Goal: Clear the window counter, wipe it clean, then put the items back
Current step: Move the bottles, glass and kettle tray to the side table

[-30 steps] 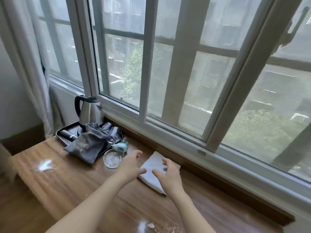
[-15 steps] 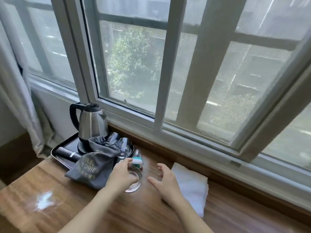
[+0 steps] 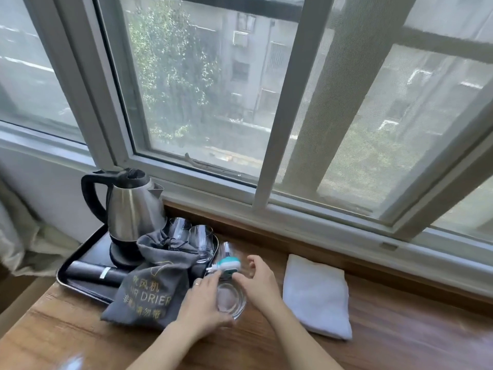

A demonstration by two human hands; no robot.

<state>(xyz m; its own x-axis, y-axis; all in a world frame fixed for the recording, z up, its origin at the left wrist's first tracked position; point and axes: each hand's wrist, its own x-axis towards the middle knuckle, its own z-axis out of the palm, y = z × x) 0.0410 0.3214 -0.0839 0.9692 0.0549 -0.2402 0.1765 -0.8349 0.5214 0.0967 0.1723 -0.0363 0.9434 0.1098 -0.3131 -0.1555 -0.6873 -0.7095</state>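
A round clear glass ashtray [image 3: 231,300] sits on the wooden window counter [image 3: 400,348]. My left hand [image 3: 202,303] wraps its left side and my right hand [image 3: 260,283] rests on its right rim. Just behind the ashtray lies a small teal-and-white plug-in device [image 3: 226,263], near my fingertips. A folded white cloth [image 3: 317,295] lies on the counter to the right of my right hand. A black tray [image 3: 80,283] at the left holds a steel kettle [image 3: 133,206], two upturned glasses [image 3: 201,240] and a black tube [image 3: 88,273]. A grey hair-drier bag [image 3: 149,292] droops over the tray's edge.
The white window frame [image 3: 306,220] and a wooden sill run along the back of the counter. A pale curtain [image 3: 18,236] hangs at the far left beside the tray. Bare wood stretches in front of and to the right of the cloth.
Both hands left the white cloth and moved left to the glass ashtray, closing on its two sides. The camera came closer and lower.
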